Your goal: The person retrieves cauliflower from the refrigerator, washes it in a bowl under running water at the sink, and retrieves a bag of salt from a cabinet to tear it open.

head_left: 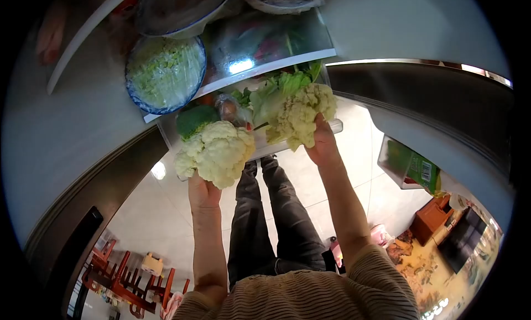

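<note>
a: what does each hand have?
b: the left hand is curled beneath the paler cauliflower, carrying it; most of its fingers are hidden, so i can't tell how widely they spread. the right hand is partly closed around the yellower cauliflower, thumb up on its face.
a: and where are they?
b: at the front of the drawer, paler one toward its left corner, yellower one toward its right. i can't tell if either touches what lies below.
a: what's around them?
b: what looks like broccoli just behind the paler one, leafy greens behind the other. a wrapped plate sits at the left front corner of the shelf above.
a: so how to handle them well?
b: take the weight low, by the stem side; pinched florets could crumble. i'd tilt neither, mind that plate's rim, and avoid pressing on the greens, which probably bruise easily.
</note>
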A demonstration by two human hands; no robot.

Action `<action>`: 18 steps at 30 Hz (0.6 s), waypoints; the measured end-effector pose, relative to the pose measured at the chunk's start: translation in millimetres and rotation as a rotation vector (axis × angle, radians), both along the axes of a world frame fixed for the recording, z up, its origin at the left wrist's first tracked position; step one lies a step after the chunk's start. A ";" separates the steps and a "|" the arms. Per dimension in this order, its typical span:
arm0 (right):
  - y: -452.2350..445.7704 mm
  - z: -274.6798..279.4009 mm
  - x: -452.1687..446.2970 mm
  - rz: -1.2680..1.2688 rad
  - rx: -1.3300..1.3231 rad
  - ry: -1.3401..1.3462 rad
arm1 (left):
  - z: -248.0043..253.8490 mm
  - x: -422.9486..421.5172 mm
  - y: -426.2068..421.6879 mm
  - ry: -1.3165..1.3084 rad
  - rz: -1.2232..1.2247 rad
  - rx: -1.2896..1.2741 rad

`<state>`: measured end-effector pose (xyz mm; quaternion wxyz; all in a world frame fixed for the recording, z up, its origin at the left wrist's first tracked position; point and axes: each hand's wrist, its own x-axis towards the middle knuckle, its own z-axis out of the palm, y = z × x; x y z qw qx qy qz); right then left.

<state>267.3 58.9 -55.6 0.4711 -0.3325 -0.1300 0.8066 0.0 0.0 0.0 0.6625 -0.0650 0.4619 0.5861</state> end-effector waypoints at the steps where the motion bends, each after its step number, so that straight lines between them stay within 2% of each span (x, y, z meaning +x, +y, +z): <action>1: -0.7 -3.1 -6.3 -0.048 0.004 -0.005 | -2.0 -1.0 0.3 0.029 -0.002 -0.022; 5: -4.9 14.1 -7.6 -0.262 -0.091 -0.051 | 4.4 16.0 0.9 0.027 0.018 -0.106; 8: -4.0 21.5 -18.8 -0.230 -0.059 -0.081 | -3.3 13.2 -4.2 -0.098 0.042 -0.038; 11: -7.5 -1.9 -17.5 -0.086 -0.021 -0.137 | -0.8 10.1 -5.5 -0.044 -0.010 0.009; 12: 1.3 26.9 -34.1 -0.145 -0.104 -0.113 | 9.0 10.1 -1.0 -0.103 0.007 0.024; 15: 4.3 34.0 -49.0 -0.186 -0.166 -0.134 | 16.8 5.7 4.1 -0.081 0.007 0.083; 18: 8.5 40.6 -61.6 -0.219 -0.321 -0.362 | 30.6 6.1 15.0 -0.088 0.040 0.122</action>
